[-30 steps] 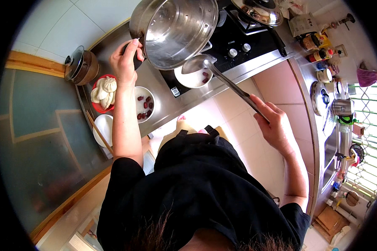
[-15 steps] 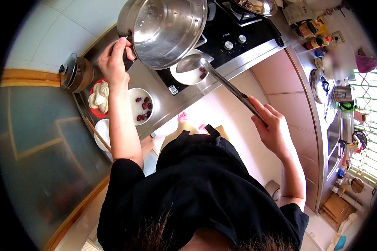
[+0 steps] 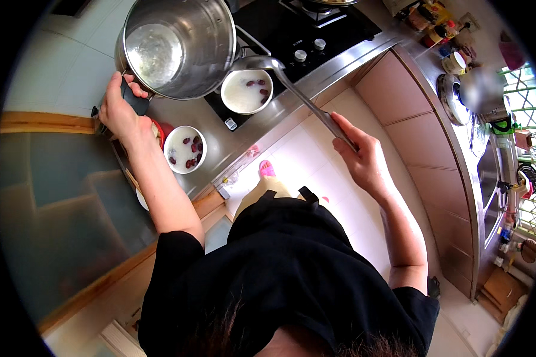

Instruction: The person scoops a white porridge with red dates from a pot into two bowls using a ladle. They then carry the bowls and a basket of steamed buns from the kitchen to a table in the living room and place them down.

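My left fingers (image 3: 112, 95) are closed around the black handle (image 3: 134, 100) of a steel pot (image 3: 207, 44). The pot is tilted, ahead and right of them. My right fingers (image 3: 348, 126) grip the ladle (image 3: 308, 99); its head is ahead-left of them, beside the pot rim; contact cannot be determined. One white bowl (image 3: 185, 172), containing dates in whitish liquid, is right of my left fingers on the steel bench (image 3: 213, 138). A similar second bowl (image 3: 247, 112) is ahead-left of my right fingers.
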{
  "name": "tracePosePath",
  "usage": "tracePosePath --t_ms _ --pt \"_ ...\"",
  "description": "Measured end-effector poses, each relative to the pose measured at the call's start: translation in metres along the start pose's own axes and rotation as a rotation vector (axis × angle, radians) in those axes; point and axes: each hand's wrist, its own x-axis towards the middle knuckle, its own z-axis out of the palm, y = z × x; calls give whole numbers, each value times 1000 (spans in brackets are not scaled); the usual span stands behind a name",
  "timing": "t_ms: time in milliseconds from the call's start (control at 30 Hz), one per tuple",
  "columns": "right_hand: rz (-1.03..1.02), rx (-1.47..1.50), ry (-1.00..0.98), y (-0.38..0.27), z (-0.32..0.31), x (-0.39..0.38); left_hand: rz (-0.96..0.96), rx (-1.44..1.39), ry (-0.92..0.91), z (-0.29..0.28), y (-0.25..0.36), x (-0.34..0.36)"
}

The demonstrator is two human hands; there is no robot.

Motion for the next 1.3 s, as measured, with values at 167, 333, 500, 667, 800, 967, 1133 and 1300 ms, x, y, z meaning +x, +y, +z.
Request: tracePosePath --t_ms 167,333,500,667,800,967,1133,1300 --pt "-118 185 -2 8 -29 -25 61 54 56 29 27 -71" --pt "94 723 -128 30 -95 -88 -22 -33 -116 51 53 -157" --pt "191 1145 -62 84 -175 -170 -156 -21 -392 128 55 -255" --pt "172 1370 131 156 -269 -270 -384 -82 -732 248 33 -375" --pt "218 1444 366 220 -346 -344 -477 -64 -1012 352 13 -499" --pt "258 1455 552 289 -434 -429 -701 -61 -1210 452 -29 -641" --pt "526 1118 553 363 -497 -457 -727 30 -1323 524 -57 -724" --pt "679 560 643 416 -569 -452 -693 58 -1368 602 -86 -774"
